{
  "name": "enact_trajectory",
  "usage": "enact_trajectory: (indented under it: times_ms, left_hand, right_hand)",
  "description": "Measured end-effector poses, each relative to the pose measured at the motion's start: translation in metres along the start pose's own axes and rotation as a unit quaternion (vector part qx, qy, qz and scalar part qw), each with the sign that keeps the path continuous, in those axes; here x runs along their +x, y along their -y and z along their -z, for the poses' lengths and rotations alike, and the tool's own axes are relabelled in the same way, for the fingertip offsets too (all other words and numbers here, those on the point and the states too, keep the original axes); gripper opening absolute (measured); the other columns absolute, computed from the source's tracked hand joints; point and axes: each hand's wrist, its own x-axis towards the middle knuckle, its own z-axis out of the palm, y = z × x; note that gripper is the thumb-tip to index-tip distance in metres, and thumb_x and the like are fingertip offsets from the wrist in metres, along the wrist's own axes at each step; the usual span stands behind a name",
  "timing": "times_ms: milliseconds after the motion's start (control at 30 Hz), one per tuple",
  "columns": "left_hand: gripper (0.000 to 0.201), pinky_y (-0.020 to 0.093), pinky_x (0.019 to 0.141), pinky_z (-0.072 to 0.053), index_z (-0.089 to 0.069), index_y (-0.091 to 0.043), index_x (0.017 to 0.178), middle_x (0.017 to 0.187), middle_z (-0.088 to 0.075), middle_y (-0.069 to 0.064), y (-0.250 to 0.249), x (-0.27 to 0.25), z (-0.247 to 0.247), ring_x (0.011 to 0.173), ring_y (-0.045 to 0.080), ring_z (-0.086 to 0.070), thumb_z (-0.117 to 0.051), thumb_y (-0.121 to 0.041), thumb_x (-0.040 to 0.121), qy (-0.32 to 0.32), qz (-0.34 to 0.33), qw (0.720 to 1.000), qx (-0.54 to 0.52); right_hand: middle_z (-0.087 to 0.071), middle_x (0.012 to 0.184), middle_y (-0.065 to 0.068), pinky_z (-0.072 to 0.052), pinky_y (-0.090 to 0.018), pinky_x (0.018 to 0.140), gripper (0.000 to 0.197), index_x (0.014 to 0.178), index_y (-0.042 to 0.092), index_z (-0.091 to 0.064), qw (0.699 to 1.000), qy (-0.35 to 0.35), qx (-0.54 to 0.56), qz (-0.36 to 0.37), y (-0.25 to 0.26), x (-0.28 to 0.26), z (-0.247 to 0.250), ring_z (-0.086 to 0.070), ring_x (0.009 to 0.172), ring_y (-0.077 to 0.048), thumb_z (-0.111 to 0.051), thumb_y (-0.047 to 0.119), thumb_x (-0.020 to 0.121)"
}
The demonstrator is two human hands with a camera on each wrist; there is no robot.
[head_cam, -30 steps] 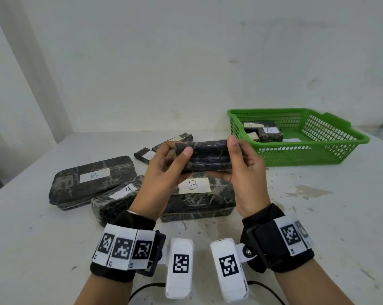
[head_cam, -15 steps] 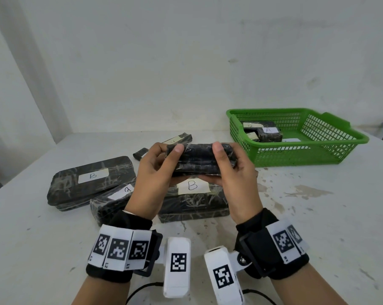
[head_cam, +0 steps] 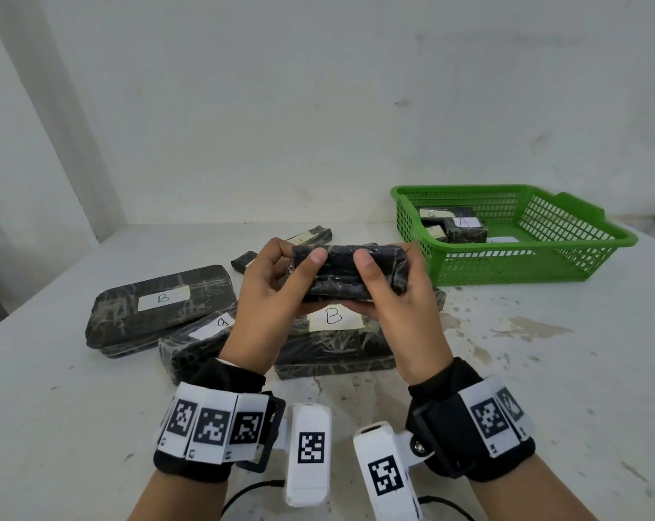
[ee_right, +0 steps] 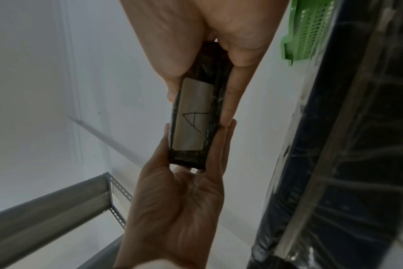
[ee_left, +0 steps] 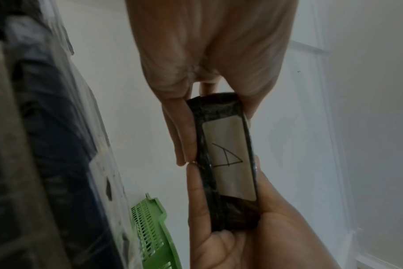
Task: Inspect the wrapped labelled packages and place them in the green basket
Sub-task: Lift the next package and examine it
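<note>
I hold a small black wrapped package [head_cam: 346, 274] above the table with both hands. My left hand [head_cam: 303, 270] grips its left end and my right hand [head_cam: 384, 280] its right end, thumbs on the near side. Its white label marked "A" [ee_left: 228, 160] faces away from me and shows in both wrist views [ee_right: 192, 118]. The green basket [head_cam: 544, 267] stands at the back right with several labelled packages [head_cam: 465, 229] inside.
Under my hands lies a large package labelled "B" [head_cam: 333, 342]. Two more large ones [head_cam: 160, 306] [head_cam: 202, 342] lie to the left. Two slim packages [head_cam: 311, 236] [head_cam: 245, 262] lie further back. A white wall closes the far side.
Both thumbs have slid toward the middle of the held package, and my hands have drawn closer together. The package stays in the air over the "B" package.
</note>
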Motion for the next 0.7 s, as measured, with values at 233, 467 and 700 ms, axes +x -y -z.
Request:
enact_trajectory:
  times_ms: [233, 467, 700]
  left_hand:
    - [0.040, 0.033, 0.072, -0.060, -0.057, -0.008, 0.101, 0.096, -0.072, 0.008, -0.0008, 0.0006, 0.0045, 0.094, 0.024, -0.073, -0.077, -0.036, 0.083, 0.025, 0.034, 0.999, -0.024]
    - [0.039, 0.033, 0.074, -0.061, -0.054, -0.003, 0.104, 0.102, -0.071, 0.014, 0.0041, 0.0018, 0.0050, 0.095, 0.028, -0.073, -0.078, -0.021, 0.079, 0.018, 0.023, 0.999, -0.020]
    - [0.040, 0.032, 0.073, -0.060, -0.056, -0.005, 0.104, 0.102, -0.070, 0.016, 0.0018, 0.0000, 0.0046, 0.095, 0.027, -0.073, -0.078, -0.030, 0.083, 0.032, 0.034, 0.998, -0.039]
  right_hand:
    - [-0.068, 0.106, -0.012, -0.055, -0.053, 0.090, 0.055, 0.104, 0.016, -0.052, 0.998, -0.036, -0.050, 0.010, -0.0030, -0.0003, -0.0029, -0.068, 0.103, -0.027, -0.074, 0.057, 0.076]
    - [-0.068, 0.107, -0.008, -0.061, -0.036, 0.077, 0.053, 0.111, 0.011, -0.049, 1.000, -0.010, -0.011, -0.015, -0.0023, 0.0000, -0.0012, -0.072, 0.096, -0.015, -0.071, 0.041, 0.073]
    - [-0.068, 0.108, -0.014, -0.061, -0.039, 0.080, 0.049, 0.108, 0.007, -0.049, 1.000, -0.015, -0.015, -0.001, -0.0058, 0.0004, 0.0003, -0.071, 0.100, -0.023, -0.075, 0.030, 0.073]
